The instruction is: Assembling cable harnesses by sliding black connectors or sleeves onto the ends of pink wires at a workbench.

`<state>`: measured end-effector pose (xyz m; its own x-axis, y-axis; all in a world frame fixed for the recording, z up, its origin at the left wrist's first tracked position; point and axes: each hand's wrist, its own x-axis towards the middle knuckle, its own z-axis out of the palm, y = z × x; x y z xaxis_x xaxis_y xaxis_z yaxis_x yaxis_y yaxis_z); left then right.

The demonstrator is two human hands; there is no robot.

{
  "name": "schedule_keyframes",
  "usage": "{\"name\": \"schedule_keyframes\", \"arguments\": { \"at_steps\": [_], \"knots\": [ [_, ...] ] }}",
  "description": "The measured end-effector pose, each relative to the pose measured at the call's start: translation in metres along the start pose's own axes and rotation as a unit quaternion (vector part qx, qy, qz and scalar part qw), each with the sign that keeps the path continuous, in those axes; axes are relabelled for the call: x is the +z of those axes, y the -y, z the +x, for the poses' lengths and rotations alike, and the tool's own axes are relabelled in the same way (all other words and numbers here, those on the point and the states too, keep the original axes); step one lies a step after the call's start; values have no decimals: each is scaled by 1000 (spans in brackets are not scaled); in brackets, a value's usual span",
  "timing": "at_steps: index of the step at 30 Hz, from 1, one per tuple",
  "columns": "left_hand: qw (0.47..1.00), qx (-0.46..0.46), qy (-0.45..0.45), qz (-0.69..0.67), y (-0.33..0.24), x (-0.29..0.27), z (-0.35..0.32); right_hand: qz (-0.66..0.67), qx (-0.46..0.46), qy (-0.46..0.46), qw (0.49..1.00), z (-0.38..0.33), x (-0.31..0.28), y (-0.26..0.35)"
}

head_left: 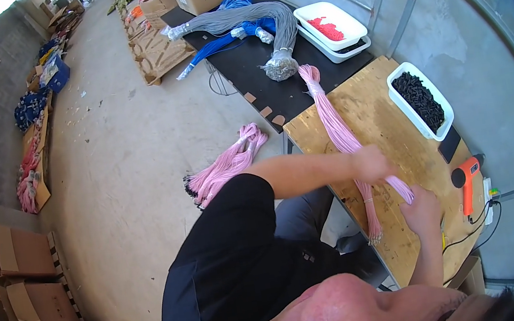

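Pink wire bundle (335, 121), ctr-rt of frame: L hand (373, 164) closed round it, R hand (421, 210) clamped on strands' end; orange heat gun (468, 187) far rt.

I see pale pink all along the cable bundle (335, 119), set against a yellow-brown wooden bench (387, 121) mottled with darker marks, and the same pink in the floor bundle (234, 160), whose ends are black. The heat gun (469, 185) shows me bright orange with black parts, the white tub (403, 107) frames black pieces (417, 97), and the white tray (348, 17) sets off red pieces (326, 28). I also pick out a grey bundle (248, 13) and a vivid blue bundle (211, 52) over a black bench (340, 70).
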<state>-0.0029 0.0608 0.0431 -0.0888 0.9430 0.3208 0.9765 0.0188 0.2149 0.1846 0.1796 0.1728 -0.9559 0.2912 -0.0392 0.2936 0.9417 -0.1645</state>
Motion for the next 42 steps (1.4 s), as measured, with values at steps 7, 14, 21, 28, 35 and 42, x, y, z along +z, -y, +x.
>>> {"name": "schedule_keyframes", "arguments": {
  "at_steps": [7,14,21,28,35,42],
  "knots": [
    [978,72,-193,-25,32,-45,-22,53,9,-57,997,0,1,-13],
    [999,19,-32,-16,23,-22,-7,65,-7,-33,997,2,-10,-11],
    [991,42,-127,29,91,-39,-55,85,-2,-47,995,14,-5,-18],
    [999,5,-14,-45,28,-28,-7,99,2,-20,995,12,-15,-15],
    [979,63,-153,119,140,-46,-80,115,-11,-44,992,21,-9,-18],
    [995,31,-58,-77,63,-41,-29,156,8,-35,987,19,-23,-16]
  ]
}}
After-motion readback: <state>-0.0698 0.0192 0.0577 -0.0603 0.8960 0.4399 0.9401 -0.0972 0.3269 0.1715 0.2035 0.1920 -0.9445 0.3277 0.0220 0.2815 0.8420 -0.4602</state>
